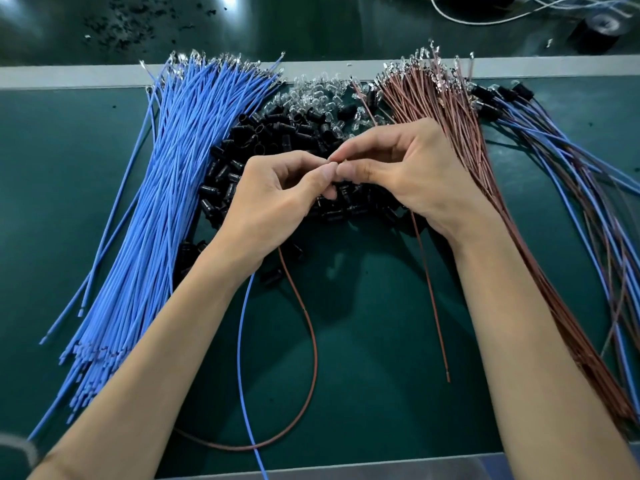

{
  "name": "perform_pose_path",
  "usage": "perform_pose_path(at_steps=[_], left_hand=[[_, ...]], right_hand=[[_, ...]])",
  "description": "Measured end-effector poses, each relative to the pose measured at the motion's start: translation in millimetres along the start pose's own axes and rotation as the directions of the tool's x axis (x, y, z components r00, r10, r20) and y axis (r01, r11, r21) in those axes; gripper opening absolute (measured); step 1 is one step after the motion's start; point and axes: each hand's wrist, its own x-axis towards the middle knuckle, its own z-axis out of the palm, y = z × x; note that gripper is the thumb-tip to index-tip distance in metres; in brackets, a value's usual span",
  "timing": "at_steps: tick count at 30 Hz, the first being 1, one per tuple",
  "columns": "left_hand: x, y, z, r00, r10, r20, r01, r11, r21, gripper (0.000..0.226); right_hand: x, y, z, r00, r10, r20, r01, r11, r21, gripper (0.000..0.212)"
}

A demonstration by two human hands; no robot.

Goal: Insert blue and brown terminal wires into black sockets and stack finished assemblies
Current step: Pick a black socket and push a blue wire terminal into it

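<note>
Blue wire (pixel 239 348) trails below left hand (pixel 273 199), fingertips meeting right hand (pixel 408 171), both pinching brown wire (pixel 429 289); sockets (pixel 225 188) heaped beneath; surface edge (pixel 69 76) beyond.

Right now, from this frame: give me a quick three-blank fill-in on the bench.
The blue bundle lies ____ of the black pile.
The right hand pinches a single ____ wire.
The left hand, holding a blue wire, meets it above that pile of ____.
Missing: left; brown; sockets.

Left hand (pixel 273 206) and right hand (pixel 412 174) seemingly pinch brown wires (pixel 433 299) over black sockets (pixel 232 161).
</note>
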Motion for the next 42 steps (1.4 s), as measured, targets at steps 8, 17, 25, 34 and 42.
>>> perform_pose_path(at_steps=[8, 17, 25, 34, 42], left_hand=[[-1, 2, -3, 0.999, -0.018, 0.034, 0.017, 1.000, 0.022, 0.018], [-1, -1, -2, 1.000, 0.000, 0.027, -0.001, 0.999, 0.032, 0.016], [1, -2, -3, 1.000, 0.005, -0.010, -0.005, 1.000, 0.010, 0.021], [0, -3, 0, 0.996, -0.013, -0.085, 0.013, 1.000, -0.008, 0.015], [0, -3, -1, 0.996, -0.034, -0.087, 0.036, 0.999, 0.029, 0.016]], right_hand=[[1, 2, 1, 0.999, -0.040, -0.027, 0.040, 0.999, -0.020, 0.017], [-1, 0, 0, 0.999, -0.042, 0.017, 0.042, 0.999, -0.009, 0.022], [1, 0, 7, 0.996, -0.087, -0.016, 0.085, 0.991, -0.105, 0.025], [1, 5, 9, 0.982, -0.186, -0.036, 0.174, 0.961, -0.216, 0.013], [2, 9, 12, 0.996, -0.079, -0.039, 0.073, 0.986, -0.153, 0.016]])
